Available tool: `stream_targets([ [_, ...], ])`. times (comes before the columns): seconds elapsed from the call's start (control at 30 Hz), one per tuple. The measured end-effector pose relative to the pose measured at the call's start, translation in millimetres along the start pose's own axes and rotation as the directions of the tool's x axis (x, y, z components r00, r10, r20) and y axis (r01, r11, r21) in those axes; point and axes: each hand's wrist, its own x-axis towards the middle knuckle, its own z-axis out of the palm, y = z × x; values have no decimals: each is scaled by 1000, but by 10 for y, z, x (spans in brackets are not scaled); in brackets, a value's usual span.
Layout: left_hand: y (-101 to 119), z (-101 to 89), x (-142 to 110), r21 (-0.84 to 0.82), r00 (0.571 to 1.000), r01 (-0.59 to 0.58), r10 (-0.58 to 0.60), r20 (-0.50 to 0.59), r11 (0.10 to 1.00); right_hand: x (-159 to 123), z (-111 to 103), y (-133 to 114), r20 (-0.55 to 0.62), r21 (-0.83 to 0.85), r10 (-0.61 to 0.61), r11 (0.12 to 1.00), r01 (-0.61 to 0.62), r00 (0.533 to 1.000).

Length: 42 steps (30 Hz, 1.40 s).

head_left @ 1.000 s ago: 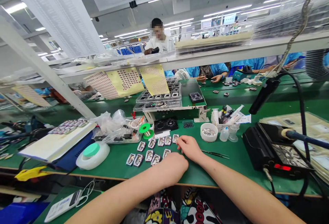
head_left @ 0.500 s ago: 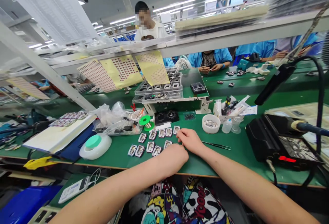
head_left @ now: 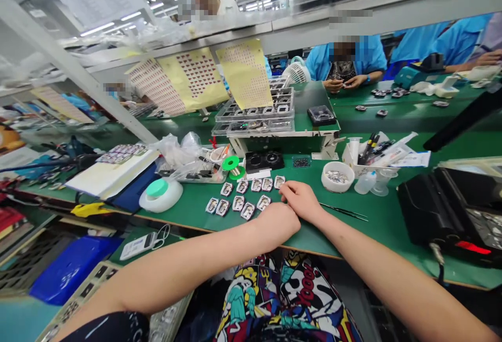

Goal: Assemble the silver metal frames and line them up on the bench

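Resting close together on the bench (head_left: 384,237), your left hand (head_left: 280,221) and right hand (head_left: 301,201) are both curled, but I cannot tell whether they grasp anything; the right is just beside the nearest housing (head_left: 279,182). That one ends the far row of ten laid out to your left, with tweezers (head_left: 345,212) loose by your right wrist and a bowl (head_left: 336,188) of parts (head_left: 337,176) beyond. Setting-out looks done, yet which housings are finished or left is too small to tell.

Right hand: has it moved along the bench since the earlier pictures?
No: against the white bowl, the right hand keeps its place to the left, by the same casing.
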Motion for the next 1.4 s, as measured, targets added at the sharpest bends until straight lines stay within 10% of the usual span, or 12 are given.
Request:
stream_targets([
  [0.27, -136, -214, -199, -239, 951, 178, -229, -207, 955, 4, -72, -45, 16, 91, 10, 996, -12, 1000],
  [0.47, -307, 44, -174, -847, 584, 157, -740, -334, 507, -18, -133, -136, 106, 357, 135, 920, -164, 985],
  [0.63, -321, 187, -84, -955, 455, -13, -849, -269, 296, 4, -182, -133, 219, 452, 187, 850, -269, 958],
  [0.77, -346, 220, -54, -977, 441, -115, -872, -212, 180, 25, -220, -136, 265, 422, 156, 868, -260, 952],
  [0.97, -228, 195, -91, -960, 561, -271, -822, -100, -68, -15, -192, -201, 186, 340, 107, 925, -167, 977],
  [1.1, -223, 179, -377, -984, 501, -170, -855, -137, 58, 9, -223, -183, 132, 166, 90, 980, -111, 987],
  [1.3, -510, 445, -1003, -936, 61, 19, -935, -351, 352, 3, -283, -145, 176, -72, 116, 992, -105, 977],
  [1.4, -535, 656, -1127, -826, -35, 234, -845, -534, 513, -4, -214, -163, 228, -164, 121, 983, -84, 966],
])
